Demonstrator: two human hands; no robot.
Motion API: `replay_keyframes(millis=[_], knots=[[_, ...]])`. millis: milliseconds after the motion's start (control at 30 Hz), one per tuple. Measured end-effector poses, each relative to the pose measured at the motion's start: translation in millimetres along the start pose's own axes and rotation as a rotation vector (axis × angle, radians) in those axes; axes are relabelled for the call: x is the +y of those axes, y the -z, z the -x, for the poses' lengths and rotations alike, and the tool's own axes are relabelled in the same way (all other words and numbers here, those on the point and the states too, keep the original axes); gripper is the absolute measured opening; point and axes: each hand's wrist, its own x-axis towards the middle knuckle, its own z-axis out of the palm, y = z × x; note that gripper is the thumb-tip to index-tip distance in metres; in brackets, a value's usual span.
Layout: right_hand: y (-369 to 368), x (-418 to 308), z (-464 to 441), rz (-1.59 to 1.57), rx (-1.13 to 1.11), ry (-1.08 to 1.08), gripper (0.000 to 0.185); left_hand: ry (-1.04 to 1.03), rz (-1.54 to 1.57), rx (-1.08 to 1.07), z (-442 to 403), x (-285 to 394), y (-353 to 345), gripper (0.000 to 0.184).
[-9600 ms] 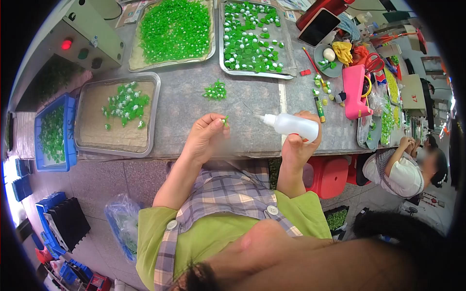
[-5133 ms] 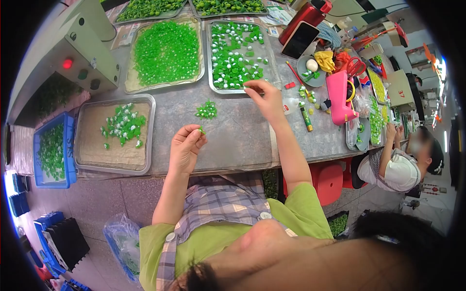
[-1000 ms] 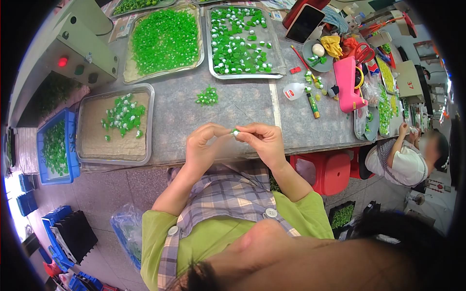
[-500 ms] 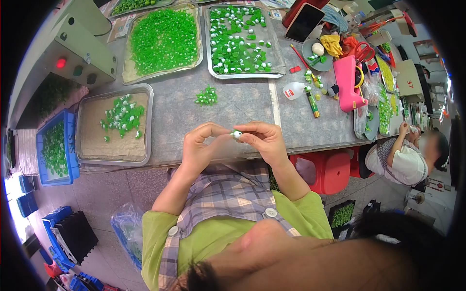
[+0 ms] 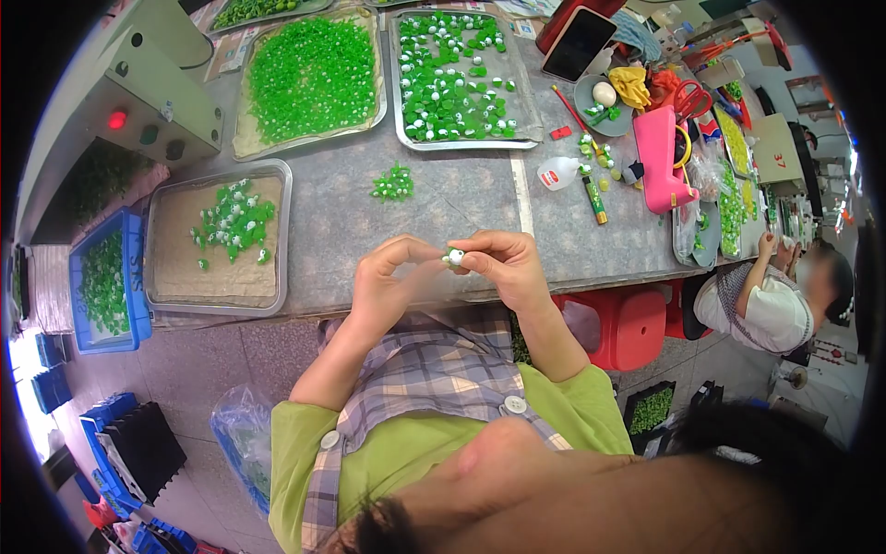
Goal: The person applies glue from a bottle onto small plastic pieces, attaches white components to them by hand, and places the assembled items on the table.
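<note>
- Nearest, a checked apron [image 5: 420,374] lies over a light green top, below the counter's [image 5: 443,208] near edge.
- Just above that edge, the right hand [image 5: 508,266] has a narrow grip, thumb and forefinger pinching a small green-and-white piece [image 5: 455,258] between the two hands.
- The left hand [image 5: 380,277] has its fingertips at the piece's left side; blur hides whether its grip closes on it.
- Right of the hands, a red stool [image 5: 637,328] stands beneath the counter.
- On the left, a blue bin [image 5: 137,272] of green pieces stands beside a lined metal tray [image 5: 189,282] carrying a loose heap of green-and-white pieces.
- Farther in, a small green cluster [image 5: 393,183] lies mid-counter; to its right are a white bottle [image 5: 557,173], a green tube [image 5: 594,200] and a pink tape dispenser [image 5: 657,157].
- Far side: a left tray [image 5: 382,97] thick with green bits, a right tray [image 5: 466,144] of green-and-white pieces, then a phone [image 5: 579,43] farther right.
</note>
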Motion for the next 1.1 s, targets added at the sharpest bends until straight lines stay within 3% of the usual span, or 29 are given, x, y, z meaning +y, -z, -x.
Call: replay_keyframes(millis=[300,533,800,1100], knots=[[-2,0,-1,0.021,0.052,-0.048,0.017,-0.076,-0.252,0.02,-2,9,2,0.012],[-5,0,0,0.028,0.088,-0.052,0.016,-0.07,-0.315,0.038,-2,10,0,0.011],[-10,2,4,-0.011,0.163,-0.014,0.016,-0.251,-0.427,0.108,-2,10,-4,0.01],[-13,2,4,-0.042,0.168,-0.008,0.016,-0.302,-0.435,0.108,0,8,-4,0.018]])
